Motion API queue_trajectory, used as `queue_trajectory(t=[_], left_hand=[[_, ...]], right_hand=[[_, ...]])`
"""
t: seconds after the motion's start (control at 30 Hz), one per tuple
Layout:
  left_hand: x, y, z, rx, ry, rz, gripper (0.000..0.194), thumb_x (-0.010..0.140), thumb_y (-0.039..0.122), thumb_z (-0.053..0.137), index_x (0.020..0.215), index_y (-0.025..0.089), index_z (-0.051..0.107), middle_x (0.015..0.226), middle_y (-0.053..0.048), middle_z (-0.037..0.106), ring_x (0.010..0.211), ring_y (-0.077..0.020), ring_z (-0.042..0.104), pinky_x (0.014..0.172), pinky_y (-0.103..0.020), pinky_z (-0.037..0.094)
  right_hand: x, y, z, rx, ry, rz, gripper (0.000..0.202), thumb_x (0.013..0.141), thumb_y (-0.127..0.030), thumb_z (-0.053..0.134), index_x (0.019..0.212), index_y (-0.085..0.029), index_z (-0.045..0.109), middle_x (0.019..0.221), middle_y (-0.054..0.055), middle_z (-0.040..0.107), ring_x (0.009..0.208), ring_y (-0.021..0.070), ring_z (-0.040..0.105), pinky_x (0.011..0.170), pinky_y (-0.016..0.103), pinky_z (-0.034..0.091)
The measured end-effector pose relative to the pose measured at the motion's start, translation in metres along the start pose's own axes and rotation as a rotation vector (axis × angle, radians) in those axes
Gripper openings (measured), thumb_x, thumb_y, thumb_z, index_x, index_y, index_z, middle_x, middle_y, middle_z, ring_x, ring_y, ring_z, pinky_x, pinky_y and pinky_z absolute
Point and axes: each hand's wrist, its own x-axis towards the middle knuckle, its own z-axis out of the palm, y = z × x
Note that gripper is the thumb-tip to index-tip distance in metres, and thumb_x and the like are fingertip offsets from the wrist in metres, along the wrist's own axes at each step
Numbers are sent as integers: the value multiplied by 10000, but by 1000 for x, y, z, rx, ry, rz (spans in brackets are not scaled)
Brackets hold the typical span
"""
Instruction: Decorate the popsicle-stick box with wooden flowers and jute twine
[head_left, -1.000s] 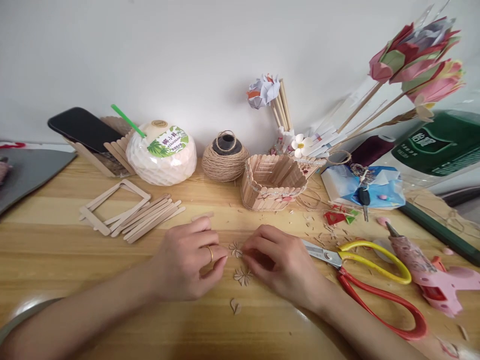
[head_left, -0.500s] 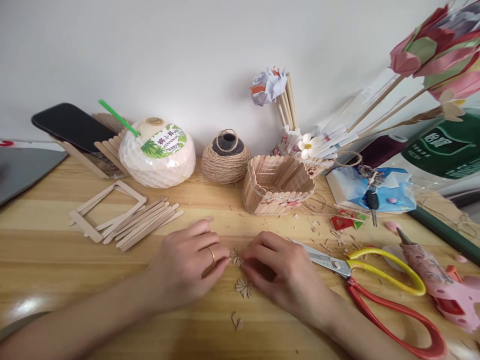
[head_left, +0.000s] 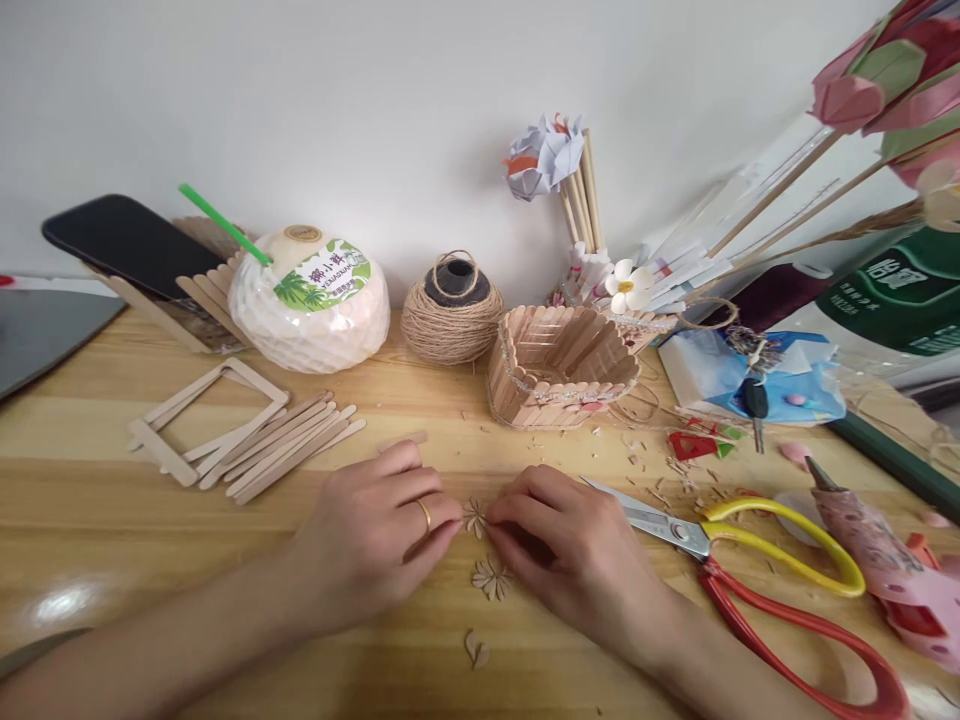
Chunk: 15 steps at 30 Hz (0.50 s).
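Two bare hands rest on a wooden table [head_left: 112, 500], meeting at the centre of the view over a small wooden flower [head_left: 474, 518] made of thin petal shavings. The left hand [head_left: 375, 545], a ring on one finger, has its fingers curled narrow, tips touching the flower's 9 o'clock edge. The right hand [head_left: 577, 550] pinches in from 3 o'clock, fingertips narrow against the petals; whether either hand actually grips the flower or only presses it flat cannot be told.

Compared with a second ago, the hands have hardly moved: they remain closed on the same flower, and mostly the camera has shifted, so the scene sits a little lower and to the left. The fine work on the petals seems to be going on, unfinished.

A second flower [head_left: 491, 578] lies just below, at 6 o'clock from the first, apart from both hands. A loose petal piece [head_left: 475, 650] lies further toward 6 o'clock.

At 3 o'clock, scissors [head_left: 750, 560] with yellow and red handles lie just beside the right hand, blades pointing at it, close to the wrist's way outward. A pink glue gun [head_left: 892, 570] lies beyond. At 12 o'clock stand a stick basket [head_left: 562, 365] and a twine ball [head_left: 451, 320]; at 10 o'clock, loose craft sticks [head_left: 285, 450] and a white coconut drink [head_left: 311, 305].
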Motion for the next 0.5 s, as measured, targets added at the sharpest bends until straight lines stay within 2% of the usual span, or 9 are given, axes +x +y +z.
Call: queue_trajectory(t=[0.17,0.5], left_hand=[[-1,-1,2,-15,-26,6,128,831,129,530,778,181,635,661,8,610,669,-144,448,831,-347,441],[0,-1,4,-29,-39,12,145,849,155,519,785,184,645,656,5,609,668,-143,445,773,-329,434]], right_hand=[[0,0,1,12,10,3,149,845,-153,506,787,-178,641,727,27,597,665,129,559,582,223,432],[0,2,2,62,21,16,164,856,-159,496,833,-173,658,730,39,598,676,139,566,601,235,456]])
